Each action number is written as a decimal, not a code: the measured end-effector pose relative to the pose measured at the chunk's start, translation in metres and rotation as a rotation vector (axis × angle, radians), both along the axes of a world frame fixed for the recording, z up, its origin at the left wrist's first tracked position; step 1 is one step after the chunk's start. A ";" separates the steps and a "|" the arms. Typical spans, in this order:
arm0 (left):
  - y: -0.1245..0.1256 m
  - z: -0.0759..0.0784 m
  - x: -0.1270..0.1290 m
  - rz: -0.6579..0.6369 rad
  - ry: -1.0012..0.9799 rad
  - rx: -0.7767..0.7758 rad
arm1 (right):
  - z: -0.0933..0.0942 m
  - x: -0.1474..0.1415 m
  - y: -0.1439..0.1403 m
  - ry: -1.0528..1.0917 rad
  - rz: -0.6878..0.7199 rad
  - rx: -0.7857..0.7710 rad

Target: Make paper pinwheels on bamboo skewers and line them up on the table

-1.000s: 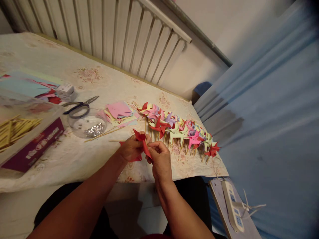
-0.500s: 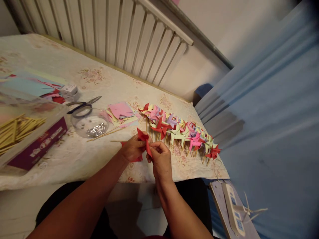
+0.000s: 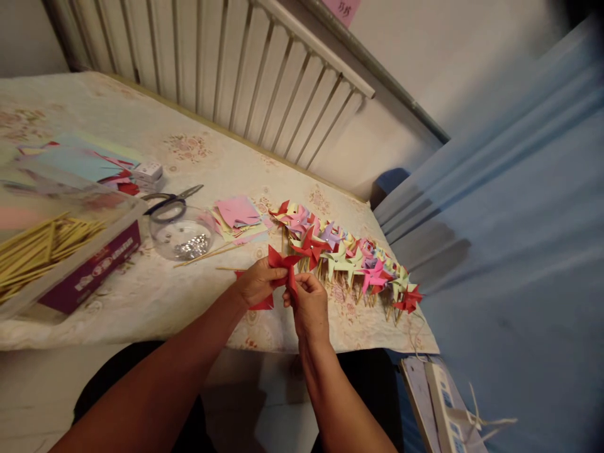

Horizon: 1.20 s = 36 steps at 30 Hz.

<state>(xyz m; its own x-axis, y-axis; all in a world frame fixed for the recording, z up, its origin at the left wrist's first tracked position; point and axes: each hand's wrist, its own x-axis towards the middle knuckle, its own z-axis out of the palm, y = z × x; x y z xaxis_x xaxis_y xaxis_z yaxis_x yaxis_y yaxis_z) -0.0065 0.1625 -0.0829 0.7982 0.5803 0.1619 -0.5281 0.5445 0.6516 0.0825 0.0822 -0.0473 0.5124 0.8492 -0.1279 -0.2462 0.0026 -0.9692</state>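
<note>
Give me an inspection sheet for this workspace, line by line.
Surface: table under a floral cloth.
Job's things: red paper pinwheel pinched between both hands; row of finished pinwheels beside it.
Clutter: scissors, clear bowl of pins, paper squares, box of sticks.
Grippers: left hand and right hand both grip the red paper.
Cables: power strip with a cord, lower right.
Surroundings: radiator, blue fabric.
</note>
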 end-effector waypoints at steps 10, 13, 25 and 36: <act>0.011 0.001 -0.001 0.316 0.062 -0.128 | -0.021 0.019 -0.007 -0.155 0.090 -0.070; 0.016 -0.001 0.000 0.452 0.090 -0.174 | -0.033 0.027 -0.009 -0.223 0.107 -0.127; 0.019 0.003 -0.004 0.613 0.307 -0.165 | -0.061 0.036 -0.009 -0.593 0.140 -0.160; 0.019 0.002 -0.007 0.479 0.344 -0.110 | -0.083 0.041 -0.010 -0.579 0.110 -0.111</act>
